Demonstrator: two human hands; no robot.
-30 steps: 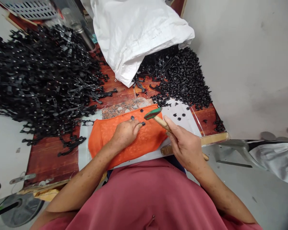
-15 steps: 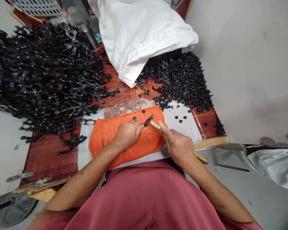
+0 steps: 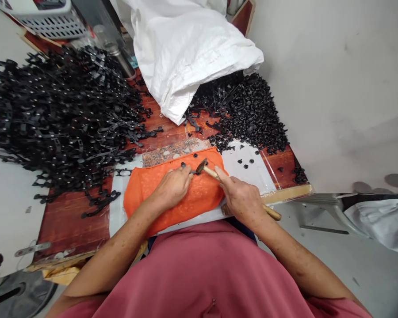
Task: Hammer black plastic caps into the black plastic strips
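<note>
My right hand point(image 3: 240, 196) is wrapped round the wooden handle of a hammer point(image 3: 211, 172), whose dark metal head is low over an orange cloth point(image 3: 172, 207). The handle's end sticks out below my wrist. My left hand point(image 3: 175, 185) rests on the cloth, thumb and fingers pinched on a small black plastic part point(image 3: 194, 172) beside the hammer head. Fingers hide much of this part, so its full shape is unclear. Small round black studs, one of them a black stud point(image 3: 195, 155), lie on the cloth near its far edge.
A tangled heap of black plastic straps point(image 3: 63, 115) covers the table's left. Black studs point(image 3: 252, 110) pile up at the back right, partly under a white sack point(image 3: 192, 53). A speckled stone slab point(image 3: 175, 150) lies beneath the cloth's far edge. A metal-lidded bottle point(image 3: 119, 57) stands behind.
The camera view has shifted slightly. My left fingers have drawn back a little from the hammer head, showing more of the black part. Both hands keep their holds.
</note>
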